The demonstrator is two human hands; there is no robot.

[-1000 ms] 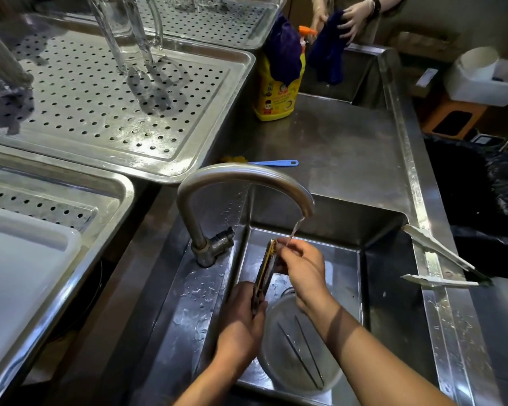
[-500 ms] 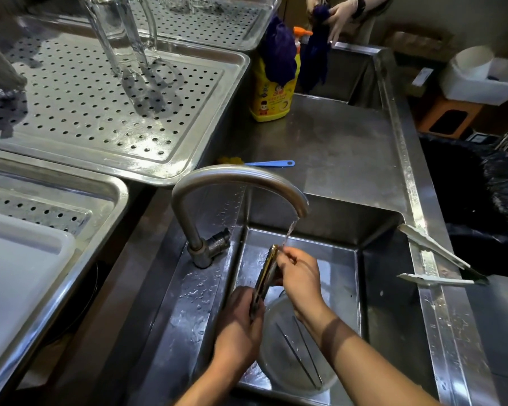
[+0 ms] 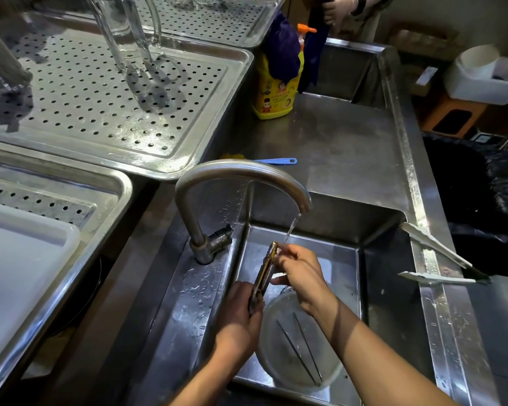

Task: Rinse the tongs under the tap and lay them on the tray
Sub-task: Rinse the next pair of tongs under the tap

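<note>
The tongs are held over the sink basin, tilted with the tips up, just below the spout of the tap. A thin stream of water falls onto the upper end. The lower end is gripped by the left hand, closed around both arms of the tongs so that they are pressed together. The upper end is pinched by the fingers of the right hand, which is wrapped over the tips.

Directly beneath the hands a round clear lid or bowl is seen on the basin floor, with two thin metal sticks lying in it. A second pair of tongs, pale and spread open, is laid across the right rim of the sink.

On the counter behind the tap a blue-handled utensil and a yellow detergent bottle draped with a dark cloth are found. To the left, well apart from the hands, the perforated tray is placed, with a clear glass jug standing on it. Nearer, a second tray holds a white board.
</note>
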